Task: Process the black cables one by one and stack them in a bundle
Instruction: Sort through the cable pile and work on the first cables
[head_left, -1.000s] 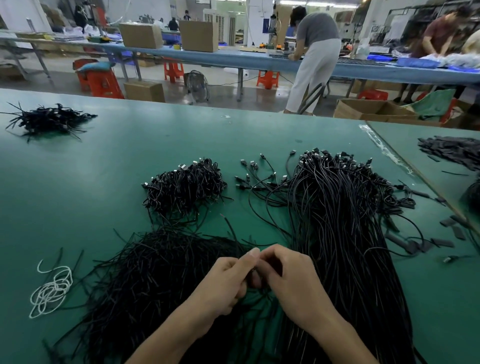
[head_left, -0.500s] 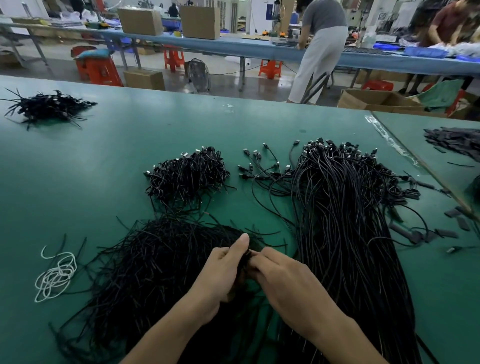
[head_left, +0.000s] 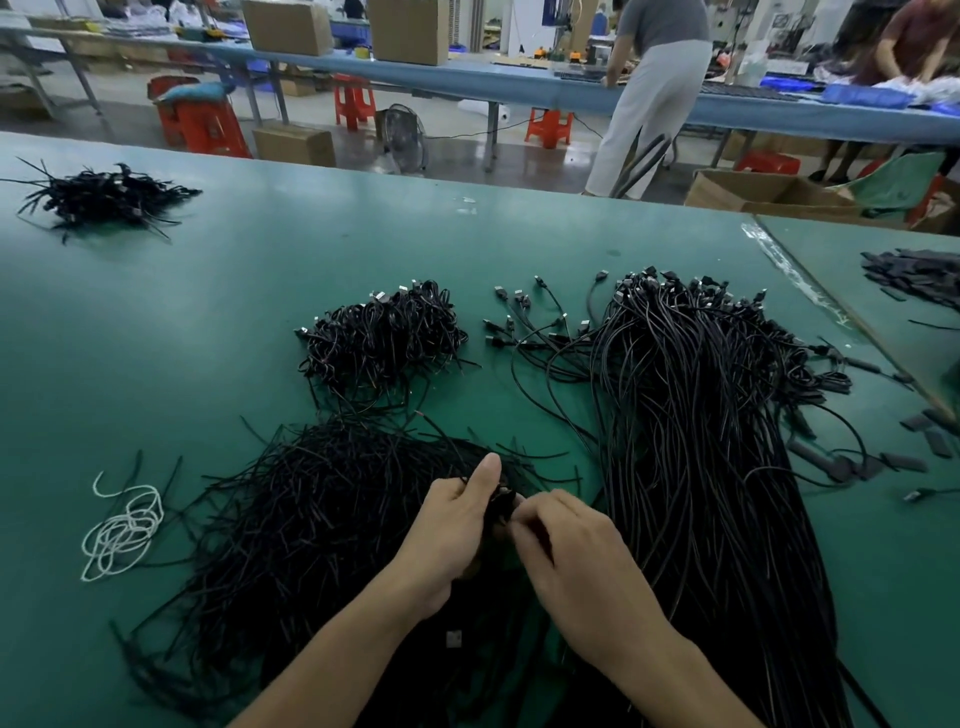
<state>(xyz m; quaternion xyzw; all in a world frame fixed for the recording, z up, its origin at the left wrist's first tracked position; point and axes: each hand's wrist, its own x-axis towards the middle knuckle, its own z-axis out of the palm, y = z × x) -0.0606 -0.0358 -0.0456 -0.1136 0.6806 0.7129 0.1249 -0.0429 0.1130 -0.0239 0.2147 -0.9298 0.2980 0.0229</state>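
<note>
Fingers (head_left: 540, 506) are curling on both hands, low in the middle of the green table (head_left: 260, 270). The left hand (head_left: 452, 530) is pinching a small black cable (head_left: 502, 501) with its thumb sticking up, and the right hand (head_left: 566, 556) is pinching the same cable from the 3 o'clock side. How the cable is folding is hidden between them.

Trouble, I think, is waiting underneath. The hands are working right over a messy pile of thin black strands (head_left: 311, 519) spreading out toward 9 o'clock, so a loose strand could be getting caught in the pinch and riding along. At 2 o'clock the big heap of long cables (head_left: 701, 441) is lying near, and a wrist could be dragging some out of line. The tidy bundle (head_left: 379, 338) is sitting at 11 o'clock, well apart, so the cable could be springing open on the way over. White string (head_left: 124, 530) is lying farther out at 9 o'clock.
</note>
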